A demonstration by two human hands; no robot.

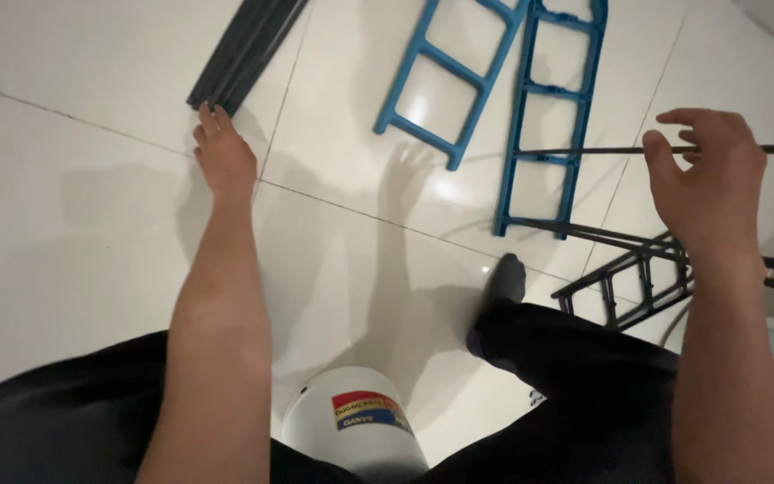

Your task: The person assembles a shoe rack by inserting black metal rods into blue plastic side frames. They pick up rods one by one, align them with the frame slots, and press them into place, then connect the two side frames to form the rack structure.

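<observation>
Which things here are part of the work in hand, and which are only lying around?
In hand:
- left hand touching the dark rails
- right hand, open, at the thin black rod

Lying about:
- two blue ladder frames
- black frame
- white bucket

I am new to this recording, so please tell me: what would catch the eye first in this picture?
First the two blue ladder-shaped frames lying on the white tiled floor at top centre. The left hand touches the end of a dark bundle of rails at top left. The right hand hangs open by a thin dark rod.
</observation>
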